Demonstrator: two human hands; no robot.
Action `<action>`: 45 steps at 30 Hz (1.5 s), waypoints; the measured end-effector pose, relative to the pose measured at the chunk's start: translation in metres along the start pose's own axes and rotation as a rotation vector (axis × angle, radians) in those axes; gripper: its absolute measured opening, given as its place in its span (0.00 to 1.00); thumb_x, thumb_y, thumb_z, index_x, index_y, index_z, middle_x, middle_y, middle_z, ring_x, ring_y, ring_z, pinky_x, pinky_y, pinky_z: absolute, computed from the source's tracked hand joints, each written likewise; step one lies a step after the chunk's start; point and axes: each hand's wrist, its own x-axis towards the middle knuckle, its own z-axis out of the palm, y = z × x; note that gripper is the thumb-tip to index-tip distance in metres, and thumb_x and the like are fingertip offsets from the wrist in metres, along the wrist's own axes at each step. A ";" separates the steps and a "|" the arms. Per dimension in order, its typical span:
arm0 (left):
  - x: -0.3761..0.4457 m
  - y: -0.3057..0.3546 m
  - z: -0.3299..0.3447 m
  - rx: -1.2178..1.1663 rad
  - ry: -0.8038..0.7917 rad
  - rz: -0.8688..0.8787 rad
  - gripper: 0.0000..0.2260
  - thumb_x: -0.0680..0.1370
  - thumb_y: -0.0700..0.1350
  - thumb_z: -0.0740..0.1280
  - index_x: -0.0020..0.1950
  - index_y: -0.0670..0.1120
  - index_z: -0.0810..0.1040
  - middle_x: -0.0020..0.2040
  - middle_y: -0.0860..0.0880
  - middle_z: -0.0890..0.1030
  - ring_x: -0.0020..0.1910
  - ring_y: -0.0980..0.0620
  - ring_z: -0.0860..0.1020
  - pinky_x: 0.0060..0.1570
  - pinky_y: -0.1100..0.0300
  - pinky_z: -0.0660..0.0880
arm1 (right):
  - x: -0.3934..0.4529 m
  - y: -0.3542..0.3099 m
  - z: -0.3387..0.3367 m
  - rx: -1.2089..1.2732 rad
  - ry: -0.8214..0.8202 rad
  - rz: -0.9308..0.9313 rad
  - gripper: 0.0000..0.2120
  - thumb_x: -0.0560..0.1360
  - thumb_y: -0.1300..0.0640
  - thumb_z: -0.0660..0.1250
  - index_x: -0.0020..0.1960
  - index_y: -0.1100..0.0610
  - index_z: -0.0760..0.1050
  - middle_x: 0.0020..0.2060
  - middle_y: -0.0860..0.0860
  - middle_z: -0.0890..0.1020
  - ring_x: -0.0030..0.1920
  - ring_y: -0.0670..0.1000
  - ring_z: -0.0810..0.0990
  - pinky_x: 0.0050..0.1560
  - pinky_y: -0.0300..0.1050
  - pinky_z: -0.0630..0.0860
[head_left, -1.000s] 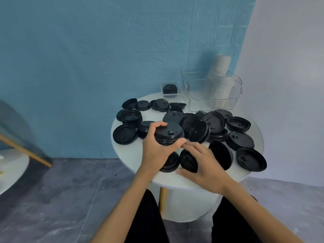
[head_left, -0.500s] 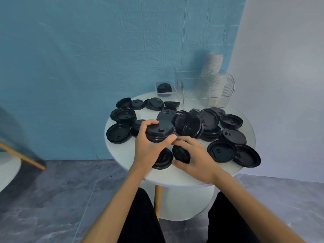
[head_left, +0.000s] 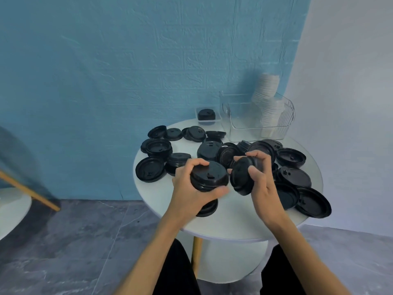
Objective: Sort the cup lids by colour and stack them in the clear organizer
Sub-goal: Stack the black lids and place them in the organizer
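Head view: The left hand gripped a short stack of black lids above the round white table, fingers curled over its far edge and thumb along the near rim. The right hand gripped a second black lid stack, tilted on edge, just beside the first. Loose black lids lay scattered across the table. The clear organizer stood at the far edge and held stacked white lids. Beside it, a small clear box contained black lids.
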 end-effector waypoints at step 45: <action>0.006 -0.023 -0.019 0.733 -0.264 0.069 0.46 0.57 0.78 0.71 0.69 0.62 0.61 0.60 0.65 0.69 0.59 0.58 0.65 0.58 0.57 0.62 | -0.005 0.036 0.019 -0.478 -0.187 0.029 0.29 0.70 0.47 0.79 0.69 0.40 0.74 0.61 0.41 0.76 0.62 0.40 0.77 0.65 0.37 0.73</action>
